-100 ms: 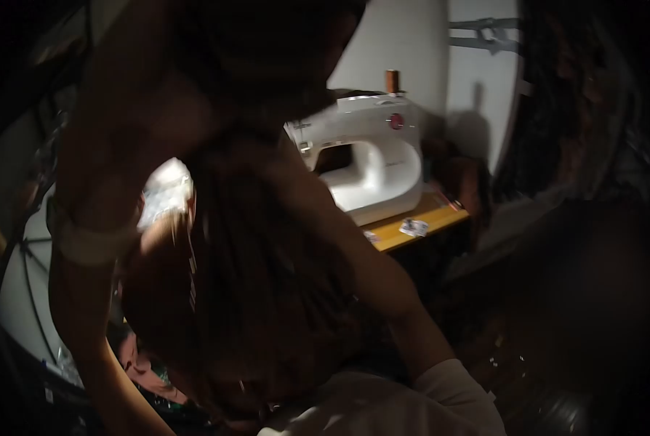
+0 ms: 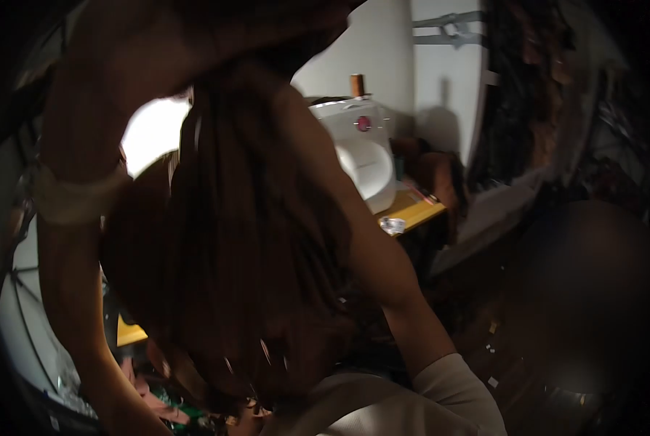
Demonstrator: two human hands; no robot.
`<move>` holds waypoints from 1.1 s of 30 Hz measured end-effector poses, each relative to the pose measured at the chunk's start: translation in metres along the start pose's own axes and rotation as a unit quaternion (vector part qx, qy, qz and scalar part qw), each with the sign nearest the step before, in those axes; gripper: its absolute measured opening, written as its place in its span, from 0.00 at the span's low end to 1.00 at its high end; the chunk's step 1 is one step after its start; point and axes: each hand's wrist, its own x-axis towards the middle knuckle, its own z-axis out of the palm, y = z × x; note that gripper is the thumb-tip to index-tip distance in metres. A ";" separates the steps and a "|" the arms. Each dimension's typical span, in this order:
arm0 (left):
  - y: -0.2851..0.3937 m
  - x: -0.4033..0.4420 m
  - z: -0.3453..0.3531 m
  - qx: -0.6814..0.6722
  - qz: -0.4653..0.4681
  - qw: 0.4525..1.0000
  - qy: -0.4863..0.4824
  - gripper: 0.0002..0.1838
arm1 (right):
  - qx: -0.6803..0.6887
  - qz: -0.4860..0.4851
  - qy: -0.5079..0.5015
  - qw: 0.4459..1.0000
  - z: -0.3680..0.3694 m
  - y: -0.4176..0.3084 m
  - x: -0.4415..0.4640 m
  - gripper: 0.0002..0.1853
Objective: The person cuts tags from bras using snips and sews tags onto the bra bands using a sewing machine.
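Both left grip (image 2: 139, 62) and right grip (image 2: 258, 86) are too shadowed to tell. Dark brown material (image 2: 227, 254) hangs below, sewing machine (image 2: 377, 163) beyond.

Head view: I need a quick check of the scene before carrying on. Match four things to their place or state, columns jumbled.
Things:
1. sewing machine
2. thread spool
3. pale wristband
4. brown fabric

Place or state:
A. around the left arm
B. dark, hanging in folds between the two arms
C. white, on a yellowish wooden tabletop, partly hidden by the right arm
D. upright, above the machine's top

Right pairs: 1-C, 2-D, 3-A, 4-B.
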 end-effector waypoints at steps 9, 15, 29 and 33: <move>0.090 0.039 0.024 -0.229 -0.309 0.844 -0.374 0.41 | -0.519 -0.115 0.174 0.829 -0.168 -0.127 -0.009 0.19; 0.035 0.106 -0.077 0.491 0.403 0.725 -0.267 0.39 | -0.620 0.015 0.305 0.722 -0.251 -0.269 -0.144 0.20; -0.297 -0.035 -0.428 0.523 -0.225 0.795 0.207 0.46 | -0.601 0.286 0.428 0.611 -0.336 -0.324 -0.334 0.22; -0.387 -0.089 -0.467 0.374 -0.293 0.868 0.146 0.46 | -0.468 0.375 0.501 0.623 -0.303 -0.294 -0.418 0.23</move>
